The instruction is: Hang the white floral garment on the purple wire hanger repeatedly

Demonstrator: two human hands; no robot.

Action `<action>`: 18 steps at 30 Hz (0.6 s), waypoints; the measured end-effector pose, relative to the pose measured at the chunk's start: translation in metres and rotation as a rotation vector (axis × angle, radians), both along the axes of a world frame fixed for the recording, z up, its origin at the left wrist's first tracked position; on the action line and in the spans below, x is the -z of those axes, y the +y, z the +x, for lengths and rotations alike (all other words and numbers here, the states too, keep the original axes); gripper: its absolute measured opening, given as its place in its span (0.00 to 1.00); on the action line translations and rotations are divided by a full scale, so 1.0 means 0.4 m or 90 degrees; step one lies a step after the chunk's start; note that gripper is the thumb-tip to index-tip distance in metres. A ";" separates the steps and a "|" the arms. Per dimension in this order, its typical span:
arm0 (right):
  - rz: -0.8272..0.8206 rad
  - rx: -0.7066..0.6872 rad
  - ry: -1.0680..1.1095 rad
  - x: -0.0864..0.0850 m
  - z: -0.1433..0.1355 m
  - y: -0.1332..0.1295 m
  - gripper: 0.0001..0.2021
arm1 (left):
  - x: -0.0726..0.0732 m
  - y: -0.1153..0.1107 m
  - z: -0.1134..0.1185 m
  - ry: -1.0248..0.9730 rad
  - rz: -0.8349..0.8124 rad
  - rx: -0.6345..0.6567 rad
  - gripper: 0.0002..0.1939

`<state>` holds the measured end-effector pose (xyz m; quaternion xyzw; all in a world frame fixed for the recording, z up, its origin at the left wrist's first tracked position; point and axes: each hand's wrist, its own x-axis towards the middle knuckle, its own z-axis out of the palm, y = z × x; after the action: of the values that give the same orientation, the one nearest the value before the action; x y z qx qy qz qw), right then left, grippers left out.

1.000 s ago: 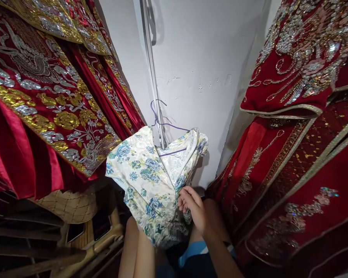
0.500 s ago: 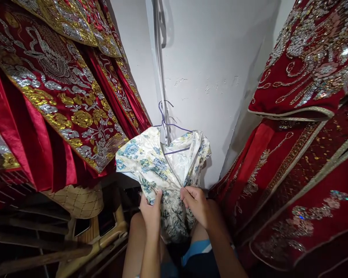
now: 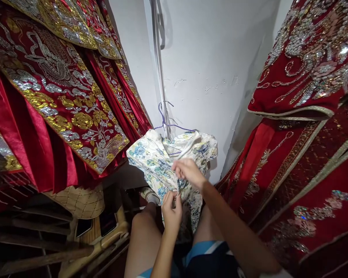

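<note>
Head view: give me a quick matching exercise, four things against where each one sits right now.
Things:
1. white dress with blue flower print
2. thin purple wire hanger
3. left hand
4. right hand

Places:
A. gripping the fabric higher up, near the neckline
B. pinching the fabric lower down, above the knees
C. hooked by the white wall, inside the neckline
D. draped between the red embroidered robes

Pairs: 1-D, 2-C, 3-B, 4-A
</note>
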<state>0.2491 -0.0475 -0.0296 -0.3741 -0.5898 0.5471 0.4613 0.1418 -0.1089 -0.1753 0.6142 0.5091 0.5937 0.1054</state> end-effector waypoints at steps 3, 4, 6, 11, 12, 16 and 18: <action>-0.025 0.062 0.049 -0.127 -0.012 0.099 0.15 | 0.015 0.010 -0.005 0.067 -0.026 0.009 0.10; -0.009 0.072 0.063 -0.164 -0.019 0.121 0.15 | 0.019 0.014 -0.009 0.097 -0.035 0.018 0.10; 0.023 0.080 0.081 -0.218 -0.033 0.144 0.16 | 0.019 0.024 -0.023 0.163 -0.054 0.053 0.10; 0.072 0.058 0.118 -0.224 -0.048 0.135 0.15 | -0.089 0.060 -0.079 0.230 -0.080 0.159 0.08; 0.083 0.052 0.119 -0.213 -0.047 0.131 0.14 | -0.136 0.070 -0.090 0.208 -0.068 0.179 0.06; 0.132 0.037 0.089 -0.186 -0.037 0.113 0.13 | -0.369 0.126 -0.123 0.062 0.095 0.068 0.17; 0.176 0.030 0.071 -0.188 -0.033 0.107 0.13 | -0.466 0.166 -0.128 0.111 0.134 0.082 0.16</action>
<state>0.2360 -0.0047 0.0456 -0.2902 -0.6241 0.4694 0.5532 0.0906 -0.0424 0.0111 0.7026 0.4104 0.5804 0.0338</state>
